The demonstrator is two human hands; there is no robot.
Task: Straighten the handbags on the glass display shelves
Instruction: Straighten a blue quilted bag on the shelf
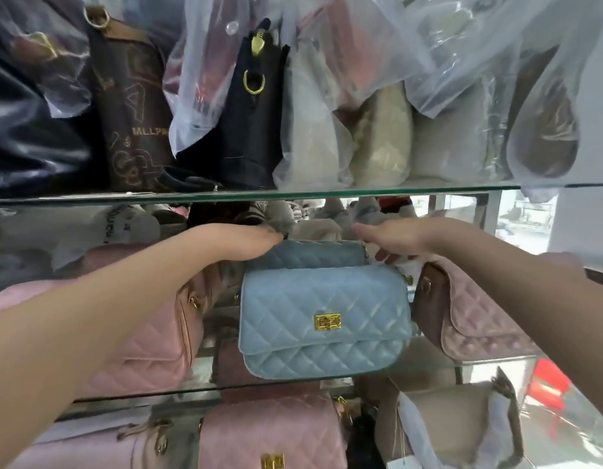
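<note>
A light blue quilted handbag (323, 319) with a gold clasp stands at the front of the middle glass shelf (489, 362). Directly behind it stands a second blue quilted handbag (310, 253). My left hand (239, 242) rests flat on that rear bag's top left corner, fingers together. My right hand (401, 238) reaches in over its right end, fingers stretched and slightly apart, with the fingertips hidden behind the bag. A pink quilted handbag (148, 340) sits to the left under my left arm, and a mauve quilted handbag (469, 319) leans at the right.
The upper glass shelf (259, 194) is packed with upright bags, several in clear plastic covers, among them a brown monogram bag (131, 113) and a black bag (249, 123). Below, a pink quilted bag (269, 431) and a beige bag (455, 424) stand.
</note>
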